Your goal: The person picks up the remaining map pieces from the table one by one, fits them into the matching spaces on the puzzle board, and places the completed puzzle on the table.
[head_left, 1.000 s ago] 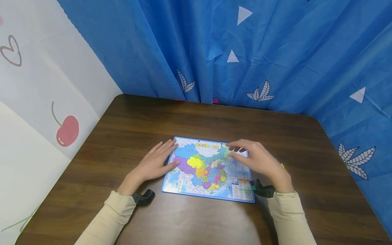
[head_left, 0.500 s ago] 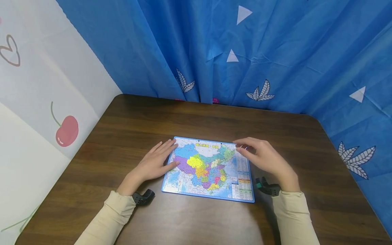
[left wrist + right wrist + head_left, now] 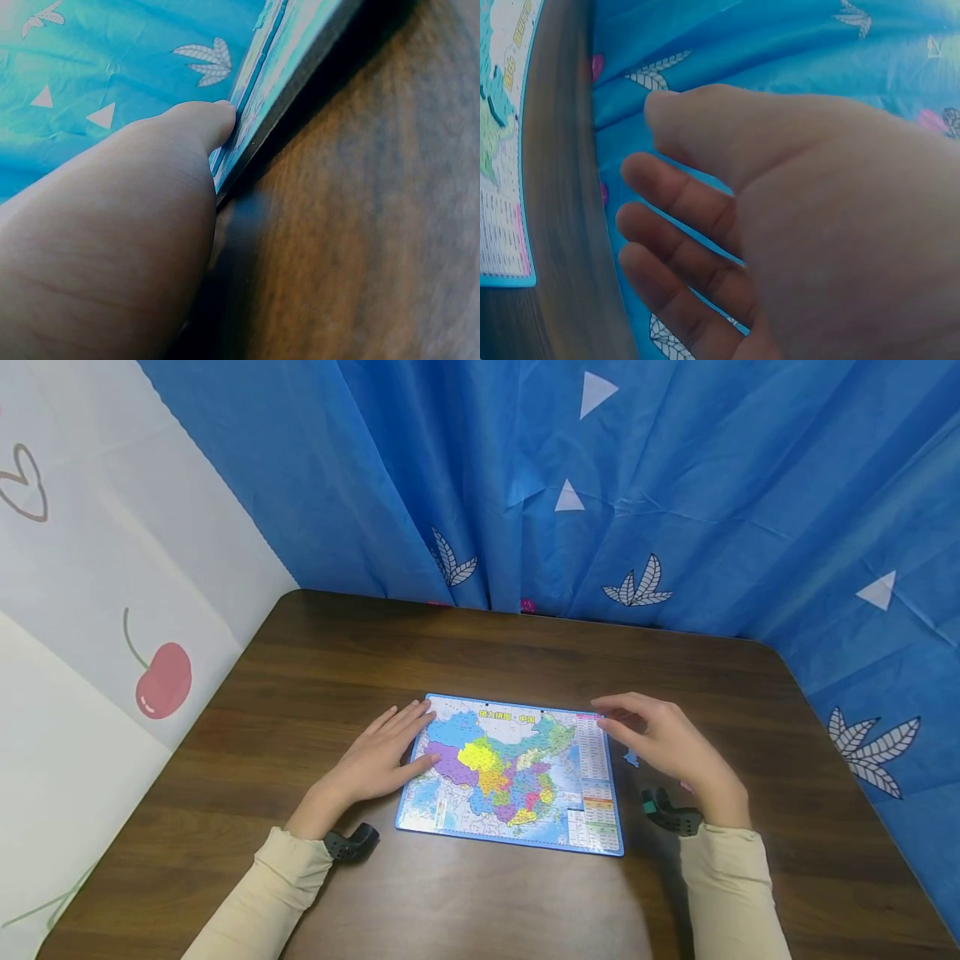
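A blue-edged magnetic puzzle board (image 3: 596, 756) with a colourful map of China lies on the wooden table. My left hand (image 3: 378, 764) rests on the board's left side, fingers straight and thumb spread over the purple region; the left wrist view has the thumb (image 3: 214, 124) against the board's edge. Just beyond the upper right corner hovers my right hand (image 3: 663, 739), its fingers loosely bent. The right wrist view shows the fingertips (image 3: 641, 176) apart from the thumb with nothing between them. Below that hand, a small blue puzzle piece (image 3: 632, 758) lies on the table, partly hidden.
A bit of pink (image 3: 686, 786) shows by the right wrist, mostly covered by it. Each wrist wears a black device, such as the right one (image 3: 671, 817). A blue curtain (image 3: 495, 485) hangs behind the table (image 3: 345, 643), and a white patterned cloth (image 3: 90, 560) is at the left.
My right hand has moved from over the map's upper right part to the right, off the board, uncovering the blue piece. The left hand has stayed in place.
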